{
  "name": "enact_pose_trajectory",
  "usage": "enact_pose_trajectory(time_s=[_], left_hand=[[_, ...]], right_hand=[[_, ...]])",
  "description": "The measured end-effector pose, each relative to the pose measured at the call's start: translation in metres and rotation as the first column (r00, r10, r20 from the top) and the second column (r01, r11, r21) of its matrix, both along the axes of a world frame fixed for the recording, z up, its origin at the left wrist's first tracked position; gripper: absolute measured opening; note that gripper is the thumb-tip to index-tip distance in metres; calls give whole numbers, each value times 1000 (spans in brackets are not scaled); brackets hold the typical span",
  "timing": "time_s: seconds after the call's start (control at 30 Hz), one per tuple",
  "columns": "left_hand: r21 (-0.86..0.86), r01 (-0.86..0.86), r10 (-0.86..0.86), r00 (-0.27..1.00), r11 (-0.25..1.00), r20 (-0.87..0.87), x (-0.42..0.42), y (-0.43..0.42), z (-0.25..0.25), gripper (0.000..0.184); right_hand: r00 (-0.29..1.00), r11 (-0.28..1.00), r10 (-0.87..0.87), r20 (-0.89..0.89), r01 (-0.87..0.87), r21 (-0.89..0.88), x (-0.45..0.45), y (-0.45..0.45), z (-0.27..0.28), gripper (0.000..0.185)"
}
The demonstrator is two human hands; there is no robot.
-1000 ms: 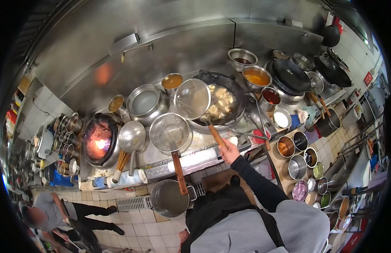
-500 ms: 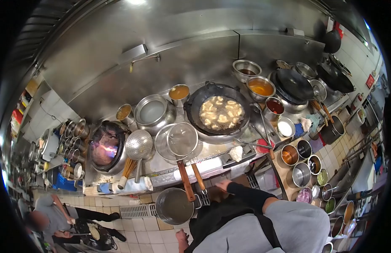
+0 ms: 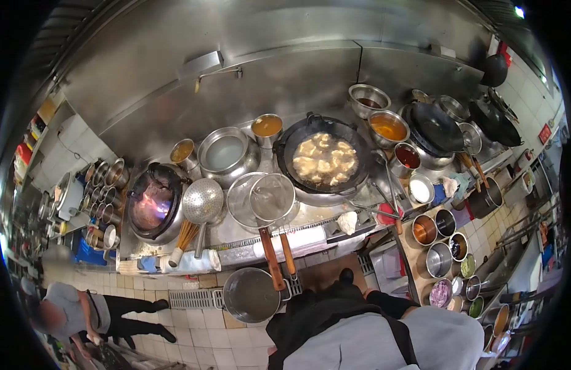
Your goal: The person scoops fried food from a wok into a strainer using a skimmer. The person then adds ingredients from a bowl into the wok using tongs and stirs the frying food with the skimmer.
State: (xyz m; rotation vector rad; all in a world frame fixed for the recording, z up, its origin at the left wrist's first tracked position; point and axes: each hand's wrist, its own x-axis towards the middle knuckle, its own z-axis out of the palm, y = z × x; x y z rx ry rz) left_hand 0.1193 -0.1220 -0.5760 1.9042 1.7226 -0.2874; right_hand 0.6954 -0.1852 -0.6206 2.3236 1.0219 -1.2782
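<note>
Neither of my hands shows; only my dark right sleeve (image 3: 389, 303) is visible beside my apron. Pale pieces (image 3: 325, 159) bubble in oil inside a black wok (image 3: 287, 148) on the stove. Two wire strainers lie overlapping in front of it, the smaller one (image 3: 272, 197) on top of the larger, their wooden handles pointing toward me over the counter edge. Left of them rests a perforated metal ladle (image 3: 203, 201) beside a bamboo brush (image 3: 185, 239). A crumpled white cloth (image 3: 347, 222) sits at the counter's front edge.
Flames burn in a burner (image 3: 154, 206) at the left. A large pot (image 3: 252, 296) stands below the counter edge. Sauce bowls, such as one with orange liquid (image 3: 388, 127), and ingredient containers stand at the right. Another person (image 3: 66, 308) is at the lower left.
The smaller strainer, held over the wok a second ago, now lies on the larger one. My right hand has let it go and left view; my left hand has also gone from view.
</note>
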Motion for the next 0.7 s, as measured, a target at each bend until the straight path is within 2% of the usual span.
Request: enact_pose_trajectory(time_s=[0.07, 0.1, 0.13, 0.17, 0.2, 0.23, 0.27, 0.3, 0.33, 0.37, 0.43, 0.53, 0.63, 0.67, 0.7], left_hand=[[148, 39, -38, 999, 988, -9, -3, 21, -8, 22], [302, 89, -79, 996, 949, -44, -4, 29, -11, 22], [11, -393, 391, 917, 920, 80, 4, 62, 6, 26], [139, -656, 554, 717, 742, 423, 43, 89, 61, 30], [90, -677, 541, 655, 731, 528, 55, 120, 82, 30], [102, -732, 581, 611, 674, 538, 77, 144, 104, 28], [61, -743, 538, 536, 667, 651, 95, 168, 125, 29], [93, -696, 524, 615, 712, 589, 110, 190, 145, 30], [-151, -702, 570, 412, 696, 711, 125, 205, 159, 30], [-380, -634, 608, 182, 673, 773, 143, 221, 172, 30], [-666, -478, 763, 14, 573, 647, 180, 236, 244, 28], [-794, -197, 804, -43, 575, 593, 214, 242, 297, 26], [-707, -273, 732, -17, 653, 682, 218, 245, 268, 26], [-711, -289, 731, -51, 642, 681, 216, 247, 266, 26], [-711, -300, 733, -54, 636, 678, 212, 247, 265, 26]], right_hand=[[996, 999, -8, 84, 4, 49, -11, 28, 50, 34], [992, 997, -8, 124, -1, 75, -17, 52, 82, 36], [991, 966, -49, 128, 14, 257, -21, 74, 103, 38], [989, 903, -90, 120, 30, 429, -25, 93, 117, 40], [999, 862, 12, 45, -33, 505, -28, 117, 115, 38], [993, 808, 119, -22, -84, 584, -31, 144, 113, 36], [885, 824, -77, -458, 315, 471, -44, 168, 137, 34], [568, 763, -266, -779, 618, 190, -65, 194, 169, 32], [490, 769, -276, -827, 628, 116, -82, 218, 177, 36], [409, 772, -287, -866, 635, 44, -99, 239, 182, 40], [331, 720, -293, -897, 694, 21, -141, 263, 205, 49], [-25, 695, -326, -945, 672, -257, -174, 274, 280, 52], [47, 692, -300, -953, 698, -183, -177, 287, 244, 49], [199, 689, -309, -930, 721, -75, -178, 289, 233, 45], [133, 689, -295, -946, 716, -114, -171, 286, 223, 44]])
